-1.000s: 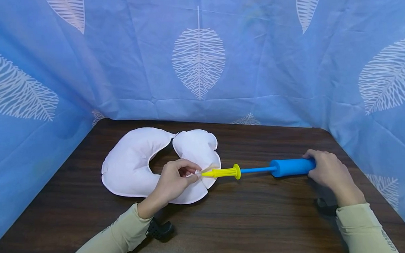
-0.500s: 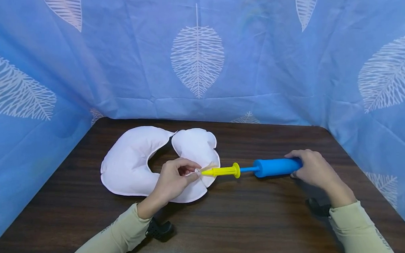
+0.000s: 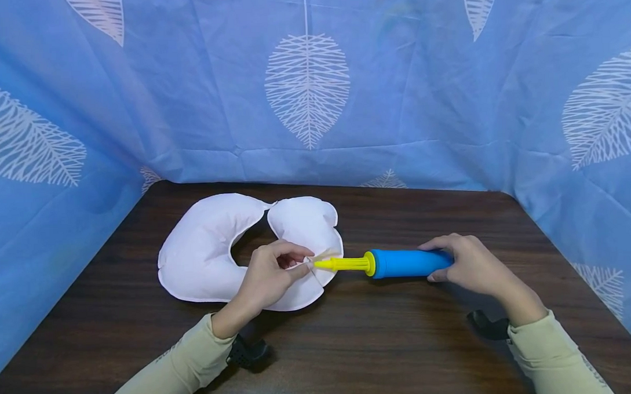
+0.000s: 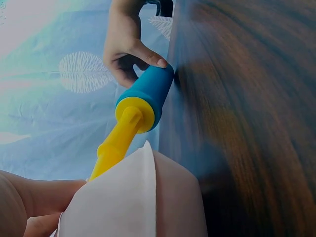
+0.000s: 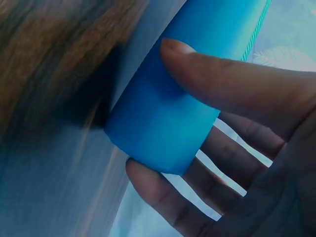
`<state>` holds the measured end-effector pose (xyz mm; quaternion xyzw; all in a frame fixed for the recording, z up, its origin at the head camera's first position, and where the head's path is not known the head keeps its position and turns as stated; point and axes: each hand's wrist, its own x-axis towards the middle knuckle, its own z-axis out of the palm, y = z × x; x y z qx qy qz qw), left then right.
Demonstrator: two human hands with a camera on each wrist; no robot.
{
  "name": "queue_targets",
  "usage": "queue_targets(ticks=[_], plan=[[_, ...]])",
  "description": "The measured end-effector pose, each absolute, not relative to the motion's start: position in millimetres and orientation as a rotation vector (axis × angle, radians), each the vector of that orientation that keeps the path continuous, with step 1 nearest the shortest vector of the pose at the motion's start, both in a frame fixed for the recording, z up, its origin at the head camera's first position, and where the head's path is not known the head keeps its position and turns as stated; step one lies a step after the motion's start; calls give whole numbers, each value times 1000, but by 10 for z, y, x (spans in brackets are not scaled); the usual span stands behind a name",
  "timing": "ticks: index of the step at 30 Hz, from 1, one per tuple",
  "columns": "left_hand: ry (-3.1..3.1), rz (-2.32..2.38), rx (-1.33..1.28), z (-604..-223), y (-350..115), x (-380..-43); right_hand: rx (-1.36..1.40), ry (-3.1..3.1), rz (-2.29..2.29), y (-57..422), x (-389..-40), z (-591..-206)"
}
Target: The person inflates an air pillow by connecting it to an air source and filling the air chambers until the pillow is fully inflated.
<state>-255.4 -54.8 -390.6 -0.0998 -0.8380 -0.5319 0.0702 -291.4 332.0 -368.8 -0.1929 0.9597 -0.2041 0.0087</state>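
A white, partly puffed-up inflatable neck pillow (image 3: 197, 253) lies on the dark wood table. At its right lobe my left hand (image 3: 268, 274) pinches the valve, where the tip of a yellow nozzle (image 3: 349, 264) sits; the fingers hide the joint. The nozzle belongs to a blue hand pump (image 3: 406, 263), which lies sideways with its barrel right against the yellow collar, no rod showing. My right hand (image 3: 471, 264) grips the barrel's far end. In the right wrist view the thumb (image 5: 222, 79) lies along one side of the barrel and the fingers curl round the other.
The wood table (image 3: 373, 346) has a blue curtain (image 3: 416, 89) with white leaf prints standing behind it and along both sides. Black wrist straps (image 3: 250, 353) show below both hands, under light sleeves.
My right hand has pushed the blue barrel leftward, and the blue rod seen earlier has gone fully into it. My left hand keeps its pinch at the valve.
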Motion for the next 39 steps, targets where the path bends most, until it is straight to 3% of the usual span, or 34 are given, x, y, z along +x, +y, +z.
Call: queue_targets(ticks=[10,26,39], plan=[[-2536,-1613,-296,-3918,-542,-2560,-541,3025,-562,3438,-2956,-3672],[-2542,-1607,-264,-3927,-524,-2539,-168,3158,-458,4153,-3047,-3743],[-2533,-1614,-256,-3949,-509,-2542,-200,3200,-447,4010,-3039,-3761]])
